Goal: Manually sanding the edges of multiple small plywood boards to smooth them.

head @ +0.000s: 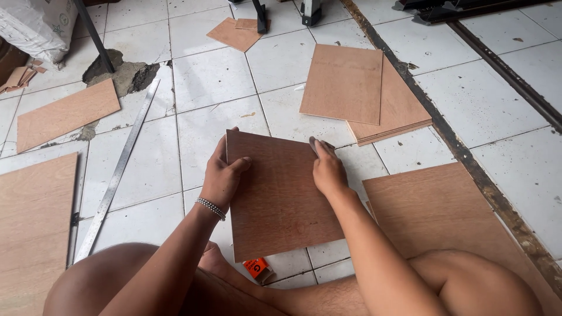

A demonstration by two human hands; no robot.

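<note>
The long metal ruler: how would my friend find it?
Look at the white tiled floor, left of the left hand gripping the brown board. A thin grey ruler lies slanted there. It is the only shiny metal strip; everything nearby is flat brown wood.

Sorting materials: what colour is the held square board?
Reddish-brown plywood board, seen in the head view.

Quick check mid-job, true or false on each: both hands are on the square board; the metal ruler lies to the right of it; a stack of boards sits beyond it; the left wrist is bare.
1. Both the left hand and right hand touch the square plywood board. True.
2. The metal ruler lies right of it. False: left.
3. A stack of boards lies beyond it. True.
4. The left wrist is bare. False: it wears a beaded bracelet.
</note>
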